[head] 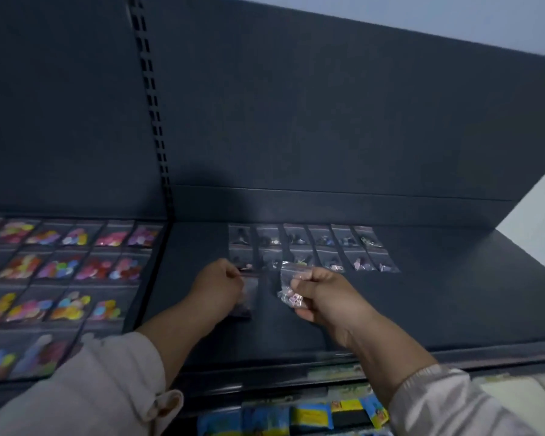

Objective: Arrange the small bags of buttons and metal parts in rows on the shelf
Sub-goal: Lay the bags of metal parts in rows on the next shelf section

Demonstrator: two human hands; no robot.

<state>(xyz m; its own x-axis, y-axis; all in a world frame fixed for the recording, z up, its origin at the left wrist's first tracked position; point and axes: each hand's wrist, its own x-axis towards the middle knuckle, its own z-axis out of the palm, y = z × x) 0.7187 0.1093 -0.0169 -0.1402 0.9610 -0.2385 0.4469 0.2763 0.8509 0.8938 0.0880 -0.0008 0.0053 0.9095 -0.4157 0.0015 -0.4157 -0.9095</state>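
Note:
Two rows of small clear bags of metal parts [315, 248] lie at the back of the dark shelf [438, 297]. My left hand [216, 286] pinches the top edge of a dark-filled bag [249, 297] that lies on the shelf just in front of the rows' left end. My right hand [324, 297] grips a crumpled clear bag of pink pieces [291, 287] held a little above the shelf, in front of the second row.
The neighbouring shelf on the left holds several rows of bags with colourful buttons [60, 269]. A slotted upright [153, 105] divides the two back panels. Blue and yellow packets [296, 416] sit on the lower shelf under my arms.

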